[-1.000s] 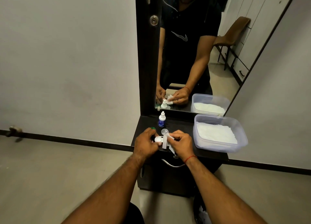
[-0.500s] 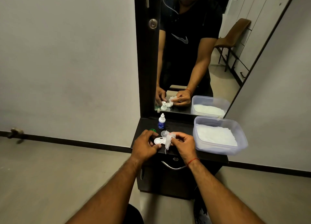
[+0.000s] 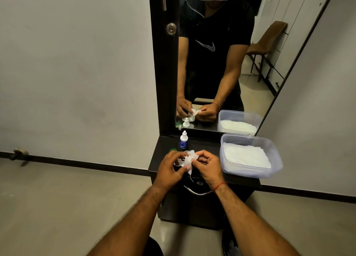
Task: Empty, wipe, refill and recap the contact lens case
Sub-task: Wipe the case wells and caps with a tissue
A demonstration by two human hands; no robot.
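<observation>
Our left hand [image 3: 169, 169] and right hand [image 3: 208, 168] are close together just above the front edge of the dark cabinet top [image 3: 204, 143], fingers curled in on both. Between them we're pinching a crumpled white tissue [image 3: 188, 159]: left thumb and fingertips grip it from one side, right thumb and forefinger nip it from the other. A thin tail of it hangs down between our wrists.

The contact lens case should be somewhere inside that wad, in the gap between our fingers, but honestly we can't pick it out from the tissue here. There's a red thread [image 3: 220, 185] round our right wrist.

Just behind the left hand a small green cap [image 3: 173, 150] sits on the cabinet top. A bit further back, near the mirror, a little dropper bottle [image 3: 184, 140] with a white top and blue label stands upright.

Off to the right, apart from our hands, there's a clear plastic tub [image 3: 277, 167] with a stack of white tissues [image 3: 246, 155] lying in it.

Below our hands is a curved metal drawer handle [image 3: 196, 192]. The mirror [image 3: 221, 73] reflects our arms, the tub and a brown chair [image 3: 269, 38] behind us.
</observation>
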